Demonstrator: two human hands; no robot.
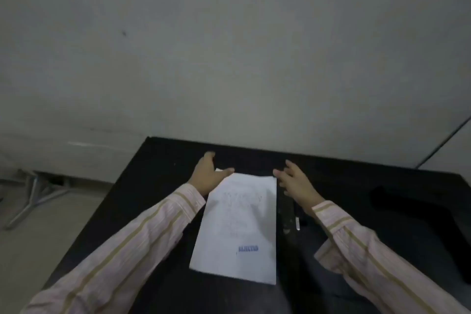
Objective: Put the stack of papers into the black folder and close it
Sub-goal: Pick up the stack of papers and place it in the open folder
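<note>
Squaring papers (237, 224): our left hand (207, 176) spread open, thumb on their far corner; right hand (297, 182) open just beside, over folder (288, 211) spine.

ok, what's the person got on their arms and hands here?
Both arms wear long sleeves of pale pink, finely striped shirt fabric with wider tan stripes and buttoned cuffs: left sleeve, right sleeve. The left hand and right hand are bare; no gloves, watch or rings visible.

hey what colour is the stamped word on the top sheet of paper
Blue. The stamped word sits near the lower right of the white paper stack, seen in the head view.
</note>
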